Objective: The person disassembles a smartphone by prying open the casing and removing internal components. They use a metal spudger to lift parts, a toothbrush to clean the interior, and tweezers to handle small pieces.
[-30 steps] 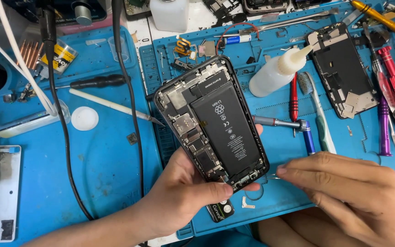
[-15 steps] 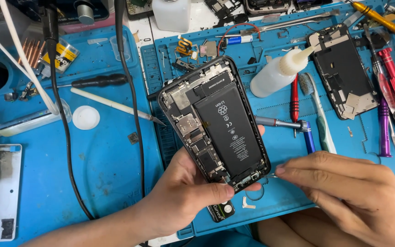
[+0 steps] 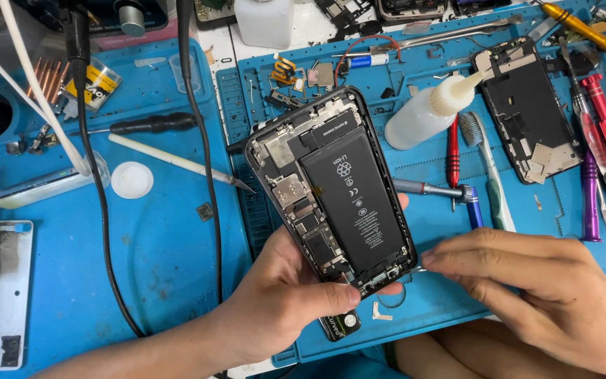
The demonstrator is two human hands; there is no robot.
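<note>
Black and bare inside, the opened phone (image 3: 334, 193) sits tilted in my left hand (image 3: 285, 305), gripped from below so its battery faces me. My right hand (image 3: 527, 284) pinches something tiny at its lower corner — I can't tell what. A squeeze bottle (image 3: 426, 112), toothbrush (image 3: 485, 172) and red screwdriver (image 3: 452, 151) crowd the blue worktop (image 3: 156, 253) behind.

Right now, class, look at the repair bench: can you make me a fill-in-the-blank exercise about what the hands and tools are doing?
1. The left hand holds an opened ____ with its battery showing.
2. The right hand touches the phone's ____ end.
3. The work mat is coloured ____.
4. The squeeze bottle lies beside a red ____.

Missing words: phone; bottom; blue; screwdriver
</note>
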